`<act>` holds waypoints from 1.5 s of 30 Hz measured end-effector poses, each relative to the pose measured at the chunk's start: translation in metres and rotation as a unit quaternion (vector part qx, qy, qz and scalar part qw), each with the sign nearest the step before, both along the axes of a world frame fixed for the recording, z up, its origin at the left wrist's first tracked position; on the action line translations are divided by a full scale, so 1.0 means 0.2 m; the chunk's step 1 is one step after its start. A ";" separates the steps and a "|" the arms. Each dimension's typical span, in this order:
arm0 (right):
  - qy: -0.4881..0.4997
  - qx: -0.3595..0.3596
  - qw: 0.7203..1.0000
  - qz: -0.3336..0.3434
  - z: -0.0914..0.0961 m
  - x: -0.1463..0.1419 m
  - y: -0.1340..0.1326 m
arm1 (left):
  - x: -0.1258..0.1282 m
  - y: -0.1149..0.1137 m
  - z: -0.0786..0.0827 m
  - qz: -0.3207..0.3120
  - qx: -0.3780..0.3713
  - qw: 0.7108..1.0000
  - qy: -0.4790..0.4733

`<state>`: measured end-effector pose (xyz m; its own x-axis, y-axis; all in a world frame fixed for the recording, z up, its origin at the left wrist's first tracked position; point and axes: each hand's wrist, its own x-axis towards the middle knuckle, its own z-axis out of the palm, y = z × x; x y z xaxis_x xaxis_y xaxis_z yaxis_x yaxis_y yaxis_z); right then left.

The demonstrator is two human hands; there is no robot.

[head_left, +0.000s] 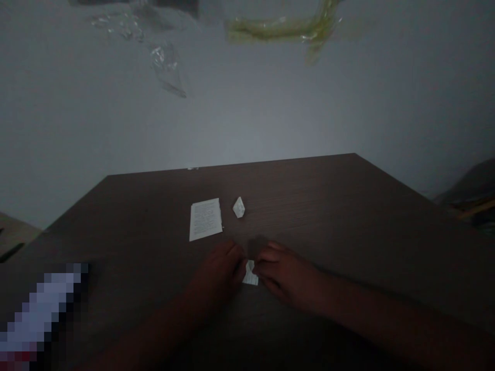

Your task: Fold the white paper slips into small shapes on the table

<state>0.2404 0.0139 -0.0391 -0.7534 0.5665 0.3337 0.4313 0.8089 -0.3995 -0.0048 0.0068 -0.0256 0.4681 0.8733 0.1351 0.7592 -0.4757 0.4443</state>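
My left hand [218, 270] and my right hand [288, 273] meet low in the middle of the dark wood-grain table [154, 206]. Between their fingertips is a small piece of folded white paper [250, 273], partly hidden by my fingers, and both hands seem to pinch it. Just beyond my left hand lies a printed white paper sheet [205, 219], flat on the table. To its right sits a small folded white paper piece [238, 207], touched by neither hand.
A pixelated, blurred white and dark object [42, 314] lies at the lower left. Crumpled clear plastic [166, 64] and a yellowish plastic strip [282, 28] appear at the top, beyond the table's far edge [232, 165]. Dark items [472, 201] sit at the right.
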 end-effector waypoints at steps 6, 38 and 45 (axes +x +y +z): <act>-0.153 0.034 0.988 -0.002 0.12 0.02 -0.08 | -0.02 0.00 0.03 -0.072 0.028 0.995 0.065; -0.210 0.026 0.977 -0.006 0.12 0.09 -0.15 | -0.04 -0.05 0.10 -0.119 0.021 0.977 0.174; -0.205 0.035 0.978 -0.030 0.16 0.07 -0.12 | -0.03 -0.07 0.07 -0.099 0.047 0.975 0.192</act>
<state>0.2539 -0.0092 -0.0064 -0.7982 0.6003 0.0508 0.5909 0.7965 -0.1284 -0.0113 -0.0074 -0.0122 0.6578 0.7531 -0.0089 0.7505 -0.6544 0.0920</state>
